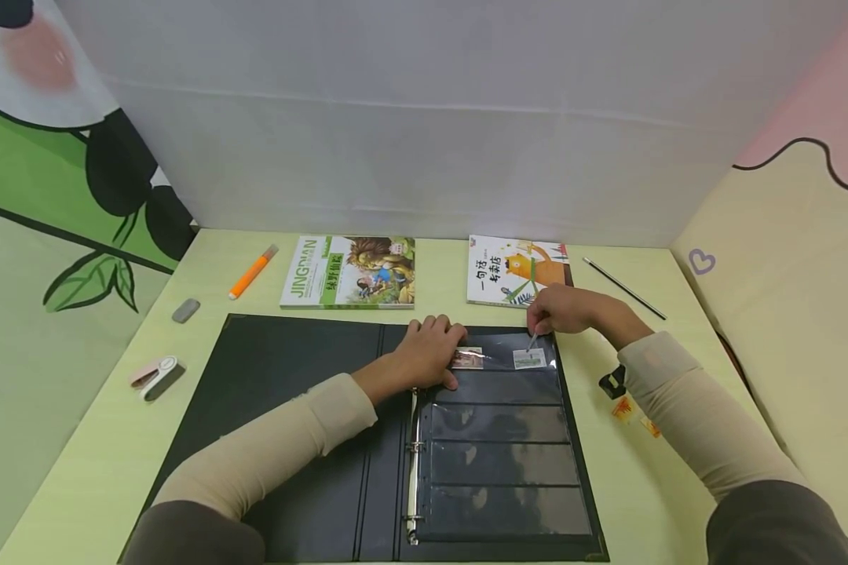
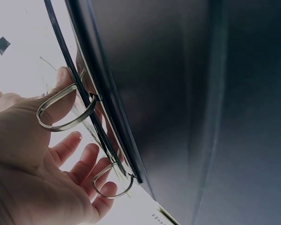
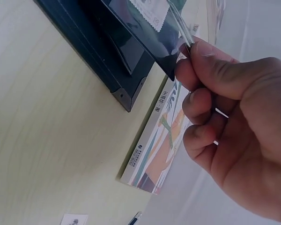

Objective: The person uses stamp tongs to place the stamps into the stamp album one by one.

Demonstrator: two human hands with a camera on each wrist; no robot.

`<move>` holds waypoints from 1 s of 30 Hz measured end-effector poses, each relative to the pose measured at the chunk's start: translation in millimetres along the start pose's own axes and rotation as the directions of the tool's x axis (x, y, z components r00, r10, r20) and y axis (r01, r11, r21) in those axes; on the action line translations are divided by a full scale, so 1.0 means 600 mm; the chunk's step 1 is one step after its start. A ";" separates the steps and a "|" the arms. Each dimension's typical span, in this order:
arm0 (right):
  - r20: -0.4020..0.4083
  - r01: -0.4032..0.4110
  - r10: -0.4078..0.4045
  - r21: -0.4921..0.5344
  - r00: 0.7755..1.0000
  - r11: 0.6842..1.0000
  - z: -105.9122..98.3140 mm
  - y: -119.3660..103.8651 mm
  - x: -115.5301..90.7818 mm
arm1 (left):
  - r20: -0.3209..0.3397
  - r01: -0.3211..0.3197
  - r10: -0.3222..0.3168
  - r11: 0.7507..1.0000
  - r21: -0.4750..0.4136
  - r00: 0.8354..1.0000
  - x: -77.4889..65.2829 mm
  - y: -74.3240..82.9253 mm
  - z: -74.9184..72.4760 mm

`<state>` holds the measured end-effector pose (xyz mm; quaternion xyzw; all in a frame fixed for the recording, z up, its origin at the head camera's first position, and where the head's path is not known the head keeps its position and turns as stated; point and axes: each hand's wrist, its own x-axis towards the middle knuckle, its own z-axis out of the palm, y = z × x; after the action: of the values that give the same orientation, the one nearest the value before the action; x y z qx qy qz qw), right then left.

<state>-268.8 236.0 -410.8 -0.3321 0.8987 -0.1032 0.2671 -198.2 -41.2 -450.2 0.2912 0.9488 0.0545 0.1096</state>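
Observation:
An open black ring binder [image 1: 297,369] holds a page of clear-fronted black pockets [image 1: 505,463]. Near the page's top left, my left hand [image 1: 427,351] rests on it, partly over a reddish stamp [image 1: 469,359]. In the left wrist view that hand [image 2: 37,159] has loosely bent fingers beside the metal rings [image 2: 65,125]. My right hand [image 1: 564,308] pinches tweezers [image 3: 180,23] between thumb and fingers. Their tips meet a pale greenish stamp [image 1: 530,359] in the top pocket row, at the right. Whether the tips grip the stamp, I cannot tell.
Two books [image 1: 381,275] [image 1: 512,271] lie behind the binder. Left of it are an orange marker [image 1: 252,273], a grey eraser [image 1: 186,311] and a small pink-and-white gadget [image 1: 159,378]. On the right are a thin pen [image 1: 625,288], a black object [image 1: 612,382] and orange stamps [image 1: 623,408].

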 end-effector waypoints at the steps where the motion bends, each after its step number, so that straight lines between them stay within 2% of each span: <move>1: -0.002 0.002 -0.002 -0.009 1.000 1.000 0.001 0.000 0.000 | 0.002 0.000 0.000 1.000 0.000 1.000 0.000 0.000 -0.001; 11: 0.004 0.010 -0.009 -0.064 1.000 0.998 0.005 0.001 0.000 | 0.014 -0.007 0.007 1.000 0.006 1.000 -0.001 0.000 -0.002; 15: 0.004 -0.012 0.013 -0.033 1.000 0.999 0.002 0.004 -0.009 | 0.033 -0.015 0.015 1.000 0.019 0.999 -0.003 -0.001 -0.002; 20: -0.038 -0.068 0.070 0.060 0.997 0.996 0.000 0.032 -0.046 | 0.046 -0.030 0.029 0.999 0.022 0.999 -0.006 0.002 -0.004; 25: -0.051 -0.140 0.152 0.186 0.987 0.972 0.005 0.068 -0.096 | 0.011 -0.039 0.039 0.998 0.041 0.999 -0.014 0.005 -0.006; 30: -0.111 -0.246 0.281 0.256 0.953 0.935 0.017 0.105 -0.149 | -0.052 -0.094 0.098 0.994 0.063 0.994 -0.036 0.012 -0.010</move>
<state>-240.4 341.8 -405.3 -0.1655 0.9332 -0.1979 0.2500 -178.0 -47.6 -439.3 0.3381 0.9376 0.0388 0.0717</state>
